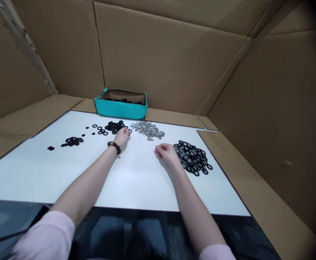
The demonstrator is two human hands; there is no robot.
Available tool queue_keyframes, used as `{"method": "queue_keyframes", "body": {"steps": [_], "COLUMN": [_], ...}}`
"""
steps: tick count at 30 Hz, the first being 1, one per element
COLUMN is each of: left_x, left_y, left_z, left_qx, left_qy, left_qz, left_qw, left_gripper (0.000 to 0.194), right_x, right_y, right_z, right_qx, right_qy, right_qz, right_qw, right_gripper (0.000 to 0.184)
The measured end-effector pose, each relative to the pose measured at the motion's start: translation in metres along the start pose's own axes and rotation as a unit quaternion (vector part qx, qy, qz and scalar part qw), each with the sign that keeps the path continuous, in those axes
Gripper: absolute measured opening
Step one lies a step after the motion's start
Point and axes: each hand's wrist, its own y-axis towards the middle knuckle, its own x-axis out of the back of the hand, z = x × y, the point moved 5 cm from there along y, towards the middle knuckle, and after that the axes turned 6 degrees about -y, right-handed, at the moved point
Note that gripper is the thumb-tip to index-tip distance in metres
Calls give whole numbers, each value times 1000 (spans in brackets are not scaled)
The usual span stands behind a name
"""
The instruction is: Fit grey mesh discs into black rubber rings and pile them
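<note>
My left hand (122, 138), with a dark bracelet at the wrist, has its fingers closed at the right edge of a pile of black rings (114, 126). One ring shows right at its fingertips; whether they grip it I cannot tell. Just to the right lies a heap of small grey translucent discs (148, 130). My right hand (167, 153) is low over the white board, thumb and fingers pinched together, and what they hold, if anything, is hidden. Beside its wrist spreads a large pile of black rings with grey centres (192, 157).
A turquoise box (121, 108) holding dark pieces stands behind the white board (136, 180). To the left lie a small cluster of black pieces (73, 141) and a few loose ones (51, 148). Cardboard walls (171, 61) enclose the back and sides.
</note>
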Motion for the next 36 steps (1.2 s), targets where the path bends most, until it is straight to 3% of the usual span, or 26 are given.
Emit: {"method": "queue_keyframes", "body": {"steps": [3,6,9,12,15,18,24,27,30,33,36], "left_x": [-2,-24,-41,-42,-39,-40,-51,-53,-49,-45,-48], "left_y": [3,-2,-9,-14,-16,-16,-23,-29,-33,-31,-29], "left_z": [6,6,2,-3,-6,-6,0,-5,-10,-13,-8], "left_qx": [31,28,-4,-28,-44,-51,5,61,88,74,88], "left_qy": [-41,-57,-22,42,68,37,-59,-86,-16,-9,-63], "left_qz": [16,75,129,167,196,181,127,204,301,312,271], "left_qw": [999,995,991,985,977,981,990,973,949,947,957], "left_gripper": [19,17,12,12,16,16,16,16,13,11,16], "right_x": [-7,-15,-23,-25,-21,-18,-20,-21,-22,-23,-25], "right_y": [3,6,6,5,2,0,-3,-4,-7,-7,-6], "right_z": [1,0,0,3,6,7,5,5,4,1,0], "right_qx": [21,22,24,64,116,140,84,46,28,20,38], "right_qy": [32,40,52,27,-28,-50,-5,-9,-41,-55,-55], "right_qz": [9,5,45,74,60,38,44,87,151,176,158], "right_qw": [999,999,997,995,991,988,996,995,987,983,985], "right_gripper": [28,31,34,31,28,27,30,34,36,40,43]}}
